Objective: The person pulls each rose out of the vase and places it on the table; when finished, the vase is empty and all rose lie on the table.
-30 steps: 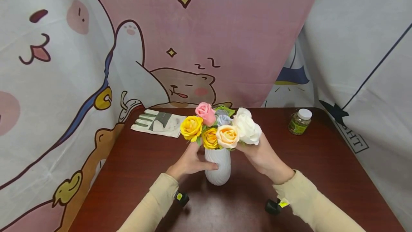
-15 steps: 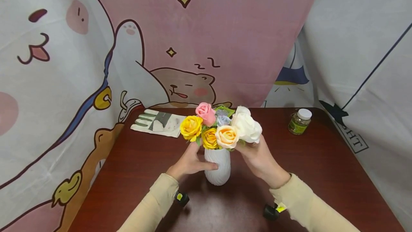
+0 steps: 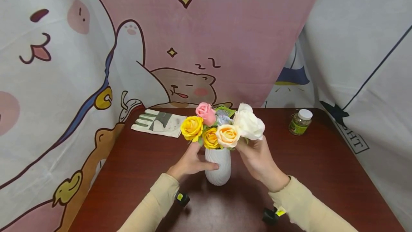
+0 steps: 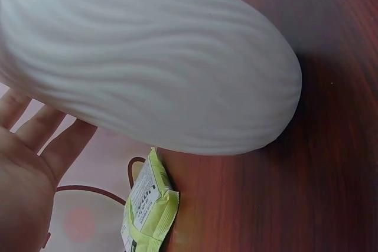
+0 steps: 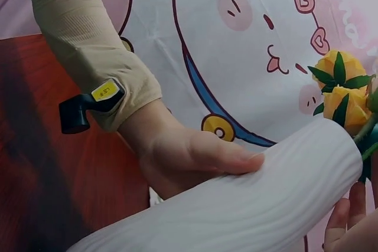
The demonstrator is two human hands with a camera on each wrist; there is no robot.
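Note:
A white ribbed vase (image 3: 219, 169) stands on the table in the head view, filled with artificial flowers. My left hand (image 3: 189, 162) holds its left side, thumb across the front and fingers behind. The vase also fills much of the left wrist view. Pink (image 3: 205, 113), yellow (image 3: 192, 128), peach (image 3: 227, 136) and pale blue (image 3: 223, 120) roses cluster over the mouth. On the right, my right hand (image 3: 260, 160) grips the white flower (image 3: 249, 122) just under its bloom, which hides the fingertips. The right wrist view catches fingers of the right hand (image 5: 348, 222) beside the vase mouth and green stems.
A work glove (image 3: 157, 122) lies at the back left of the dark red table (image 3: 322, 174). At the back right stands a white-lidded jar (image 3: 300, 121). Behind the vase is a green and white packet (image 4: 147, 205). Printed cloth (image 3: 241, 38) hangs around the table.
The white flower has shifted slightly up and to the right, with my right hand turning along with it. My left hand and the vase have stayed in place.

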